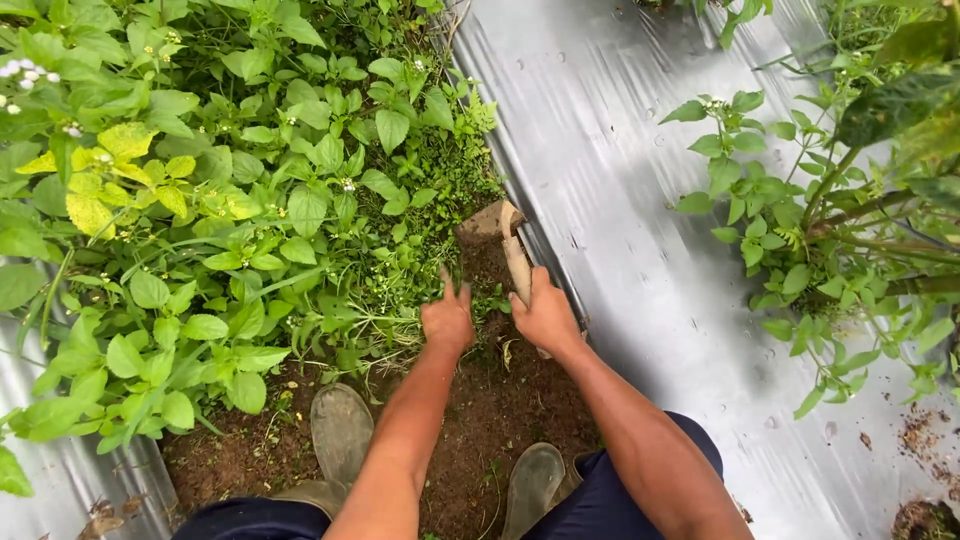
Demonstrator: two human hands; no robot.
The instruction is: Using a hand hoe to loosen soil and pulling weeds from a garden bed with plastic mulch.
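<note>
My right hand (545,315) is closed around the wooden handle of a small hoe (500,232). Its soil-caked blade points away from me, at the edge of the weeds. My left hand (447,318) reaches forward just left of the tool, fingers spread, touching the low weeds (400,270) and soil. Both arms stretch out over a patch of bare brown earth (490,400).
Dense green weeds (230,180), some with yellow leaves and small white flowers, fill the left. Silver plastic mulch sheeting (640,200) runs along the right, with more leafy plants (830,210) at its far edge. My two rubber boots (342,430) stand on the soil below my hands.
</note>
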